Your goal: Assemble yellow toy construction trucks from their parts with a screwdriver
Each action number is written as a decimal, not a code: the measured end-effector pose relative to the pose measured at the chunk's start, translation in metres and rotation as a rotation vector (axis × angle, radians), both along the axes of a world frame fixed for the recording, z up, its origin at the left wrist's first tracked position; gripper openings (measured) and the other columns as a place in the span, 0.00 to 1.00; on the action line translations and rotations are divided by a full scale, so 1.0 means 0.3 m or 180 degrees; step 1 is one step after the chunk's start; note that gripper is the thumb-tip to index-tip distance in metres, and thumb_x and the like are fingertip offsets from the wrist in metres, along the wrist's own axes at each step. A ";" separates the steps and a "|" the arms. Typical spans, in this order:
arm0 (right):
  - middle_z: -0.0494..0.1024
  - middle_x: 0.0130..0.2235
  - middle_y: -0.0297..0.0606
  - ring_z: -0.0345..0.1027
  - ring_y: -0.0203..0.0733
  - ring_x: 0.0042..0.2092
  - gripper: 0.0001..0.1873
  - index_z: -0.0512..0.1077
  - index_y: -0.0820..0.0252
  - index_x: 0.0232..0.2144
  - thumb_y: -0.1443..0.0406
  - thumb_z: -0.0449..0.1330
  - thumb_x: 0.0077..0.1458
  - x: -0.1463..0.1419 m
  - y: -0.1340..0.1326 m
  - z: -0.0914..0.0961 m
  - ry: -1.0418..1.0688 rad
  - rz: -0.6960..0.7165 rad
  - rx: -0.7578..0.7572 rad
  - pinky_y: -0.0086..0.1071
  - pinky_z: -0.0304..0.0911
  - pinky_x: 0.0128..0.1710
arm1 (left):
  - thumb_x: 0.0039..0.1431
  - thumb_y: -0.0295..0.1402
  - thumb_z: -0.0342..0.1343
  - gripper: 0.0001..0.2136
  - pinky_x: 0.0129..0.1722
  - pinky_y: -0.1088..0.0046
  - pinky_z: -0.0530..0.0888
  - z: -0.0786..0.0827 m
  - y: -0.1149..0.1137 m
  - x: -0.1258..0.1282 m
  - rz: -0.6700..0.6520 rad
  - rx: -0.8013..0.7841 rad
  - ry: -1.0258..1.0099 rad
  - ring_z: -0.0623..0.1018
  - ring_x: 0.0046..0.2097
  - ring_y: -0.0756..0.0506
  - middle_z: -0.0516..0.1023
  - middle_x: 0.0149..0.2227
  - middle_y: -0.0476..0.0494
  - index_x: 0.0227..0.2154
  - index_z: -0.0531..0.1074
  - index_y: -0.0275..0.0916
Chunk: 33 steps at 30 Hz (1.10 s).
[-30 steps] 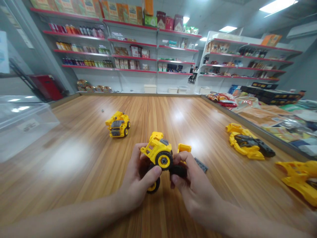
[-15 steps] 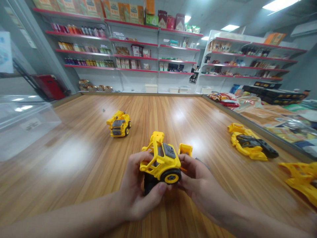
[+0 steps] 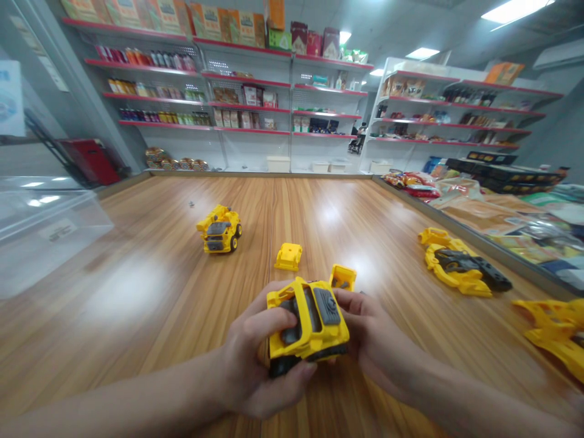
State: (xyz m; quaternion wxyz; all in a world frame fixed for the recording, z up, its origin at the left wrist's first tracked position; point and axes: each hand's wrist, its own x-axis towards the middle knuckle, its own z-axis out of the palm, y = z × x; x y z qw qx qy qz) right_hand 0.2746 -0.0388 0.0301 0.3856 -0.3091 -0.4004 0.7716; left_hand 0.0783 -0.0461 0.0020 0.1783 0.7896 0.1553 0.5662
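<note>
A yellow toy truck (image 3: 314,325) with a grey grille piece and black wheels is tilted between my hands above the table. My left hand (image 3: 255,347) wraps round its left end, index finger in the cab opening and thumb underneath. Against the truck's right end are the bent fingers of my right hand (image 3: 371,334); their tips are partly hidden behind it. Just beyond lies a small yellow block-shaped toy part (image 3: 289,257). A yellow bucket-like piece (image 3: 343,277) stands close behind my right fingers.
Another yellow toy truck (image 3: 219,229) stands on the wooden table (image 3: 328,201) at left. Yellow and black toy vehicle parts (image 3: 460,263) and a larger yellow piece (image 3: 554,328) lie at right. A clear plastic bin (image 3: 59,231) is at the left edge; stocked shelves (image 3: 246,106) line the back.
The toy truck has been turned and lowered toward me and slightly right, showing more of its top and less of its wheel. My left index finger has moved into the cab opening.
</note>
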 end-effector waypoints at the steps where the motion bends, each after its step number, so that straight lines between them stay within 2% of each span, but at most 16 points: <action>1: 0.69 0.24 0.32 0.62 0.30 0.22 0.19 0.75 0.64 0.32 0.52 0.65 0.55 0.003 0.005 -0.003 -0.0108 0.0014 0.0013 0.24 0.63 0.21 | 0.45 0.21 0.62 0.33 0.38 0.60 0.76 0.000 -0.002 0.002 -0.0028 -0.0030 -0.0037 0.78 0.38 0.40 0.74 0.39 0.40 0.54 0.58 0.45; 4: 0.66 0.23 0.31 0.58 0.28 0.20 0.24 0.71 0.65 0.30 0.47 0.62 0.55 0.009 0.017 -0.013 -0.0448 0.0039 0.0130 0.22 0.58 0.16 | 0.45 0.20 0.61 0.32 0.37 0.64 0.75 -0.006 -0.008 0.005 0.0050 -0.0303 -0.0181 0.76 0.36 0.42 0.72 0.39 0.42 0.54 0.58 0.44; 7: 0.68 0.26 0.30 0.60 0.30 0.22 0.26 0.69 0.63 0.39 0.47 0.66 0.51 0.014 0.016 -0.018 -0.0659 -0.0005 0.0451 0.24 0.63 0.19 | 0.51 0.21 0.59 0.27 0.37 0.69 0.73 -0.016 -0.006 0.008 0.0227 -0.0819 -0.0376 0.75 0.38 0.45 0.71 0.41 0.43 0.52 0.58 0.44; 10: 0.69 0.27 0.29 0.61 0.31 0.22 0.26 0.63 0.60 0.44 0.50 0.65 0.53 0.018 0.012 -0.022 -0.0872 -0.0094 0.0813 0.25 0.63 0.19 | 0.58 0.25 0.56 0.21 0.37 0.71 0.72 -0.020 0.006 0.013 0.0249 -0.1284 -0.0536 0.74 0.38 0.47 0.70 0.41 0.44 0.51 0.57 0.45; 13: 0.70 0.24 0.29 0.59 0.29 0.19 0.20 0.63 0.60 0.37 0.48 0.57 0.61 0.020 0.012 -0.027 -0.1265 0.0001 0.0964 0.23 0.56 0.16 | 0.62 0.29 0.55 0.17 0.38 0.72 0.72 -0.014 0.019 0.019 0.0226 -0.1681 -0.0690 0.74 0.38 0.48 0.72 0.40 0.46 0.50 0.56 0.46; 15: 0.70 0.21 0.30 0.56 0.28 0.17 0.22 0.63 0.61 0.30 0.48 0.52 0.63 0.020 0.015 -0.027 -0.1603 0.0067 0.0948 0.23 0.50 0.14 | 0.63 0.32 0.56 0.16 0.39 0.73 0.72 -0.006 0.024 0.021 0.0191 -0.1907 -0.0784 0.75 0.40 0.47 0.73 0.40 0.47 0.49 0.57 0.46; 17: 0.69 0.21 0.30 0.55 0.27 0.17 0.23 0.64 0.61 0.28 0.49 0.51 0.64 0.018 0.015 -0.024 -0.1829 0.0014 0.0977 0.23 0.48 0.15 | 0.63 0.33 0.55 0.14 0.41 0.72 0.72 0.003 0.026 0.021 0.0091 -0.2121 -0.0865 0.75 0.41 0.47 0.75 0.41 0.46 0.48 0.58 0.45; 19: 0.70 0.24 0.31 0.58 0.28 0.20 0.18 0.68 0.62 0.33 0.52 0.55 0.63 0.016 0.013 -0.019 -0.1897 -0.0115 0.1157 0.24 0.51 0.18 | 0.65 0.34 0.54 0.11 0.42 0.74 0.71 0.011 0.027 0.020 -0.0030 -0.2321 -0.0965 0.76 0.43 0.47 0.75 0.43 0.46 0.48 0.61 0.45; 21: 0.74 0.30 0.34 0.64 0.32 0.26 0.13 0.70 0.61 0.40 0.56 0.59 0.61 0.018 0.008 -0.015 -0.1919 -0.0225 0.1411 0.26 0.57 0.23 | 0.66 0.34 0.52 0.10 0.41 0.75 0.72 0.016 0.028 0.018 -0.0117 -0.2483 -0.1083 0.76 0.42 0.48 0.76 0.43 0.47 0.48 0.63 0.44; 23: 0.76 0.34 0.36 0.68 0.36 0.33 0.12 0.70 0.59 0.42 0.58 0.60 0.61 0.022 0.004 -0.013 -0.2034 -0.0253 0.1650 0.28 0.60 0.29 | 0.66 0.34 0.51 0.09 0.41 0.76 0.72 0.018 0.028 0.016 -0.0188 -0.2562 -0.1201 0.76 0.41 0.48 0.77 0.42 0.47 0.48 0.64 0.44; 25: 0.76 0.34 0.36 0.68 0.38 0.34 0.11 0.71 0.59 0.40 0.58 0.59 0.61 0.029 0.001 -0.011 -0.2240 -0.0224 0.1818 0.29 0.60 0.30 | 0.66 0.34 0.52 0.08 0.41 0.75 0.72 0.019 0.029 0.016 -0.0230 -0.2576 -0.1283 0.77 0.41 0.48 0.77 0.41 0.48 0.47 0.66 0.44; 27: 0.74 0.30 0.35 0.67 0.38 0.31 0.12 0.70 0.60 0.36 0.57 0.57 0.63 0.035 -0.001 -0.009 -0.2425 -0.0165 0.1937 0.29 0.58 0.28 | 0.65 0.34 0.53 0.08 0.41 0.75 0.73 0.019 0.032 0.016 -0.0245 -0.2590 -0.1316 0.77 0.42 0.48 0.77 0.43 0.47 0.46 0.67 0.44; 33: 0.70 0.21 0.32 0.63 0.34 0.24 0.24 0.65 0.60 0.23 0.53 0.48 0.67 0.044 0.003 0.005 -0.2538 -0.0024 0.1933 0.29 0.56 0.26 | 0.64 0.33 0.55 0.12 0.44 0.73 0.73 0.017 0.050 0.022 -0.0277 -0.2769 -0.1398 0.78 0.46 0.45 0.76 0.49 0.44 0.50 0.67 0.44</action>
